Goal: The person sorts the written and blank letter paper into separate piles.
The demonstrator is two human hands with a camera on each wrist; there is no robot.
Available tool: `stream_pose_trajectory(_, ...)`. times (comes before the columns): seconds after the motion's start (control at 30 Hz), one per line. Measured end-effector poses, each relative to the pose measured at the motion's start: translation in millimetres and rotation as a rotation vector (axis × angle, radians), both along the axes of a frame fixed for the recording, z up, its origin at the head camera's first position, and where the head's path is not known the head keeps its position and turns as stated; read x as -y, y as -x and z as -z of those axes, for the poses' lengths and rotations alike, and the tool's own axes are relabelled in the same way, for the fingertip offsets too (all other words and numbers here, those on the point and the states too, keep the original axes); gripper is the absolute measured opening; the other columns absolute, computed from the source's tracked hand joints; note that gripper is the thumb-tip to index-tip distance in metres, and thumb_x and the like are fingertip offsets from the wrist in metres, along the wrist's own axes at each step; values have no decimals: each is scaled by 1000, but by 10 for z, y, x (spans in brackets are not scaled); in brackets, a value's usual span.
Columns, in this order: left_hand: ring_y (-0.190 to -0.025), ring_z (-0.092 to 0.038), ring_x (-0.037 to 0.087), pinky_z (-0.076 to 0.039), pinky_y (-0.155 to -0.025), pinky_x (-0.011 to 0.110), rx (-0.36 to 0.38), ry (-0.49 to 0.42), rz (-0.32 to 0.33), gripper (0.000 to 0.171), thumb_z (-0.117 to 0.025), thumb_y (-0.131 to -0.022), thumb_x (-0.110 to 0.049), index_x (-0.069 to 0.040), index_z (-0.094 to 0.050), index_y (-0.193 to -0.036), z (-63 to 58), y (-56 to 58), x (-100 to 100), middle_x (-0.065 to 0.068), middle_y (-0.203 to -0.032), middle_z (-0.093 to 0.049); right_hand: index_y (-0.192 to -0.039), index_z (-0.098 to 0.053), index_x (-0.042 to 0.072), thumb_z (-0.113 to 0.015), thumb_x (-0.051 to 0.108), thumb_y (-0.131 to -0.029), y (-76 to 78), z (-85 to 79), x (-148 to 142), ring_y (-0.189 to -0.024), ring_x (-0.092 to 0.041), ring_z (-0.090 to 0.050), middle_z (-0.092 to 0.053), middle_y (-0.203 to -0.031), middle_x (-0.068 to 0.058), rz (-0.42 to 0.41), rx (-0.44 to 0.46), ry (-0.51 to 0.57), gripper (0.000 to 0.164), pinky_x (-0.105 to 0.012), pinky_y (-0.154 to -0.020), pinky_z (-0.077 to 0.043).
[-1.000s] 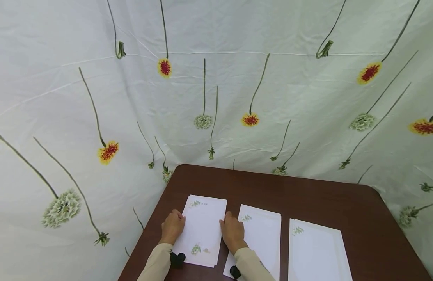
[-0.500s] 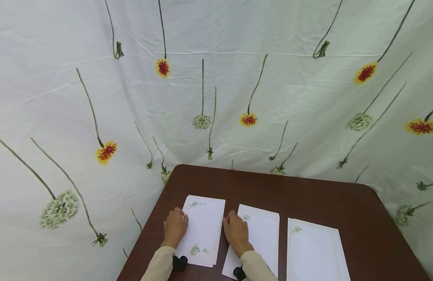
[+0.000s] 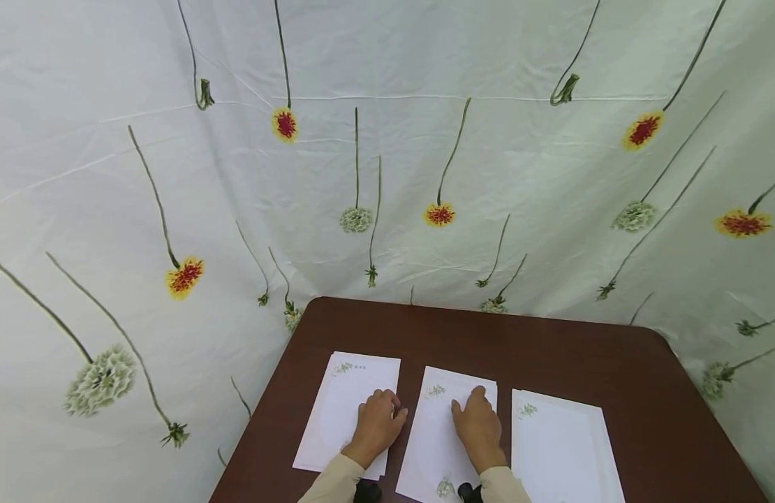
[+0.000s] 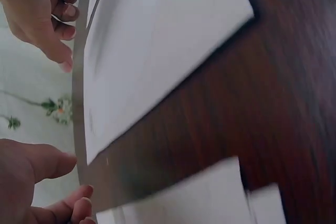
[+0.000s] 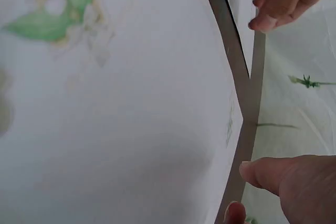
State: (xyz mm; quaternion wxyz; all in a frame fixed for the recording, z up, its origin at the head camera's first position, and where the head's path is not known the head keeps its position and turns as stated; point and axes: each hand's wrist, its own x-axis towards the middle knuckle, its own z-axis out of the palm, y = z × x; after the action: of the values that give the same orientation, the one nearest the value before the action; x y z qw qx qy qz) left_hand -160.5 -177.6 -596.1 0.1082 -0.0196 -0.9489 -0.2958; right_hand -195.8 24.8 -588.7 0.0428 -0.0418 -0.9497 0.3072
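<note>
Two stacks of white paper with pale green plant prints lie under my hands. My left hand (image 3: 380, 423) hovers over the right side of the left paper stack (image 3: 337, 419), fingers loosely bent and holding nothing. Over the middle paper stack (image 3: 425, 433) is my right hand (image 3: 478, 427), thumb and fingers apart. In the left wrist view the left thumb (image 4: 50, 161) and fingertips stand apart, with bare table between the stacks. The right wrist view shows the right thumb (image 5: 273, 174) beyond the middle stack's printed sheet (image 5: 131, 93), nothing gripped.
A third paper stack (image 3: 563, 447) lies to the right on the dark brown table (image 3: 463, 335). Behind and left of the table hangs a white cloth (image 3: 249, 175) printed with flowers. Black wrist cameras (image 3: 367, 491) sit below the hands.
Both hands have moved right: the left from the left stack's outer edge across it, the right from between the stacks to over the middle one. The left stack lies in place.
</note>
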Motion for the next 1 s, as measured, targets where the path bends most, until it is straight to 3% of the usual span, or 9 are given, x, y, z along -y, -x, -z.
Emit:
stream_pose_trajectory(0.13, -77, -51, 22, -38, -71, 44, 63, 25, 44, 24, -75, -89, -24, -6, -60, -92, 31, -10, -161, 1, -82, -49, -115, -41, -21, -76, 23, -88, -45, -29, -270, -69, -44, -66, -63, -83, -31, 31, 134, -49, 62, -52, -60, -51)
stream_pose_trajectory(0.27, -77, -51, 24, -38, -72, 45, 85, 62, 29, 27, -77, -87, -26, -6, -58, -91, 59, -18, -258, 4, -83, -49, -115, -40, -23, -78, 24, -86, -106, -40, -412, -74, -49, -65, -63, -85, -33, 48, 212, -56, 68, -58, -67, -51)
stream_pose_trajectory(0.6, -78, -52, 28, -38, -72, 47, 103, 49, -19, 29, -77, -85, -24, -2, -58, -89, 86, -21, -403, 8, -84, -49, -104, -44, -21, -80, 22, -83, -209, -22, -447, -80, -53, -64, -62, -86, -34, 97, 260, 2, 59, -63, -72, -48)
stream_pose_trajectory(1.0, -77, -52, 29, -37, -70, 47, 98, 10, -49, 26, -78, -83, -17, -3, -56, -85, 113, -23, -418, 8, -82, -49, -105, -42, -21, -76, 17, -87, -230, -4, -400, -83, -54, -63, -59, -89, -38, 122, 283, 82, 54, -61, -71, -50)
